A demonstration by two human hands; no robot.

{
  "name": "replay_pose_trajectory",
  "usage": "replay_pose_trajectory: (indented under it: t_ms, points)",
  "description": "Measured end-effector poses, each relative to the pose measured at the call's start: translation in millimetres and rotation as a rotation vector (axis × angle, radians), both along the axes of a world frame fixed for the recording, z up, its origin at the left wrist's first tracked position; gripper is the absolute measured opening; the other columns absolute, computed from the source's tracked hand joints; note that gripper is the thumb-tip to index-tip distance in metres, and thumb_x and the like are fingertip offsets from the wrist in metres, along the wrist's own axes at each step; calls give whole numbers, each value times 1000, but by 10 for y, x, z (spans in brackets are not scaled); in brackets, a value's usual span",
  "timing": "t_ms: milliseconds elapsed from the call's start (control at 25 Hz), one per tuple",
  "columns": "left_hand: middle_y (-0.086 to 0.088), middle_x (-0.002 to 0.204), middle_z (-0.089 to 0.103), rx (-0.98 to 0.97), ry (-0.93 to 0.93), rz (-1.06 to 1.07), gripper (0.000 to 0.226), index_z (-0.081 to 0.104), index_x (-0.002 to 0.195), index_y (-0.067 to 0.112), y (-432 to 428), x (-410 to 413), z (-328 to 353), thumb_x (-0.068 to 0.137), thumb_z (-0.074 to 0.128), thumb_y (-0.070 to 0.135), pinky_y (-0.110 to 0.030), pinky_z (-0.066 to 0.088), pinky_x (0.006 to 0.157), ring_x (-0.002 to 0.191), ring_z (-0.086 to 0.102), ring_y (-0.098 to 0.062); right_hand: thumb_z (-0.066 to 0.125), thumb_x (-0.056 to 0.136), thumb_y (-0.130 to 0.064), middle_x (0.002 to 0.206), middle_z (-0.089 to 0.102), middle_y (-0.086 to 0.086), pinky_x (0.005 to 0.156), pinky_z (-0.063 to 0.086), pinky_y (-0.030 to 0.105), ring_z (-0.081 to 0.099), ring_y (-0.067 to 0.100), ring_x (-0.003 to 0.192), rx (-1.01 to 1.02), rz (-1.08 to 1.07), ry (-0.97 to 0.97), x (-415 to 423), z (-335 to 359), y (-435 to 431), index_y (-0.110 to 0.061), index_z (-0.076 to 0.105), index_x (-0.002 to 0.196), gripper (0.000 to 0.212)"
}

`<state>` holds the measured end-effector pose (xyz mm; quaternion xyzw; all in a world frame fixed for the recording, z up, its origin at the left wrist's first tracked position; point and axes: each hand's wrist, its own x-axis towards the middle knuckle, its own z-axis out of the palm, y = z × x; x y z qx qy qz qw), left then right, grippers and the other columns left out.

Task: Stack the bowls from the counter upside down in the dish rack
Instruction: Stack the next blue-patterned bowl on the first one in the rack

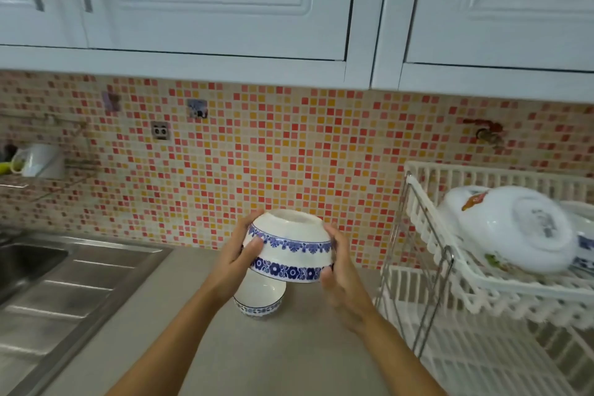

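Both hands, left hand (239, 254) and right hand (342, 273), are gripping an upturned bowl (289, 247); next, carrying it rightward onto the rack (427, 235).

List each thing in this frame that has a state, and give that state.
held bowl: upside down, lifted above the counter, gripped from both sides
left hand: closed on the held bowl
right hand: closed on the held bowl
bowl on counter: upright, untouched
dish rack: upper tier already holds tilted dishes
large white bowl: in the rack, tilted, base showing
cabinet doors: shut
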<state>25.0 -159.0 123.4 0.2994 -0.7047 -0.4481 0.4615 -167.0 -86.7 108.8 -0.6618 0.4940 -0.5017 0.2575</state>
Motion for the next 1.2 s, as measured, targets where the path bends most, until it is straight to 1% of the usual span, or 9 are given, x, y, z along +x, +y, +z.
replay_pose_trajectory:
  t_ms: [80,200,280,440,560,680,840,1040,1200]
  points:
    - [42,115,53,-116,19,-14,83,35,130,39,215,16,124,61,54,81,-7,51,81,112,54,12,62,58,-79,144,29,-30,108,40,25,36,-8,132,-23,-6,3,41,230,168,-62,8,132,93]
    - [36,129,47,-232,2,-65,84,30,133,51,448,-11,319,59,59,79,-16,50,93,124,50,2,76,60,-58,137,25,-45,98,39,8,34,-14,130,-57,29,44,-46,584,423,-76,1,120,99]
    - [30,137,42,-322,-30,-68,90,24,136,51,599,-121,531,59,62,78,-20,48,99,130,46,-4,80,56,-55,142,20,-42,99,35,7,30,-16,132,-101,14,83,-204,829,613,-75,-3,121,107]
    - [39,137,35,-525,-129,-115,97,14,140,43,953,-624,1060,63,65,70,-8,39,102,129,40,9,81,55,-57,147,16,-35,106,36,14,25,-11,137,-196,17,186,-803,1240,989,-60,3,136,112]
    - [32,151,15,-650,-354,-101,111,-2,145,42,1079,-1131,1312,64,70,64,-22,25,116,139,20,11,72,56,-70,149,4,-37,112,23,9,13,-11,141,-272,-95,402,-1401,1437,1250,-57,-2,138,111]
    - [27,152,-3,-704,-489,-87,115,-10,144,41,1208,-1723,1430,64,70,62,-23,12,116,141,1,9,65,54,-79,150,-7,-38,117,16,22,2,-10,143,-251,-235,600,-2038,1530,1471,-60,-11,136,113]
    - [12,157,-16,-751,-584,-93,118,-15,147,31,1470,-2593,1519,71,72,54,-26,7,114,143,-4,-4,76,56,-67,158,3,-16,119,22,42,8,4,146,-169,-358,688,-2901,1553,1686,-37,-4,148,126]
    - [-1,160,-6,-708,-696,-126,122,-8,149,21,1657,-3548,1573,67,78,49,-37,18,118,147,6,-22,84,57,-55,152,20,-16,114,31,36,24,4,140,-125,-356,703,-3634,1609,1929,-38,9,147,118]
    - [-5,148,29,-651,-744,-151,114,10,145,16,1598,-4083,1592,62,84,41,-37,39,105,131,39,-25,85,58,-51,148,23,-19,113,28,33,25,3,137,-58,-317,705,-4109,1600,1915,-46,11,144,113]
